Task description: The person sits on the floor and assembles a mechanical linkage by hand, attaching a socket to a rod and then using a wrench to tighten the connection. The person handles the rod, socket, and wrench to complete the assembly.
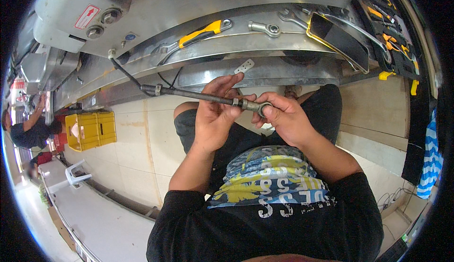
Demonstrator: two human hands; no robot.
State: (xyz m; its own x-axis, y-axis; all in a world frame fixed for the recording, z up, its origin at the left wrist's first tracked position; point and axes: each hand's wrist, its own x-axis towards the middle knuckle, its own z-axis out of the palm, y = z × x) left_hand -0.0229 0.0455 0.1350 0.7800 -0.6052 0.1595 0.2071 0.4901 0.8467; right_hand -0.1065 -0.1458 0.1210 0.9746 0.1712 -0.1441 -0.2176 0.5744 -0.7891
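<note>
Presently, item one: right hand (283, 119), thumb and forefinger pinching the ring of a metal rod end (265, 109) in front of the lap. Item two: left hand (213, 120), thumb and lower fingers lightly gripping a threaded rod (189, 93) beside the lock nut (235, 102), uppermost fingers lifted clear. Rod slanting up and leftward, a second nut (158, 89) near its far end; whether that end is joined to the dark link (126, 71) beyond, cannot be told. Hazards, as judged: a light left grip could let the rod turn along with the rod end; greasy fingers could slip; a tilt between the two pieces could bind the thread. Next outward, on the steel ledge (246, 46): yellow-and-black adjustable wrench (201, 34), loose spare rod end (265, 28), open-ended wrench (294, 18), dark flat device with yellow edging (338, 42) lying aslant at the ledge's front; an elbow or a swung rod could knock it to the floor. Outermost: tool case (402, 49) at right, yellow crate (91, 130) and white stool (78, 172) at left, patterned blue-and-white cloth (428, 158) at far right.
</note>
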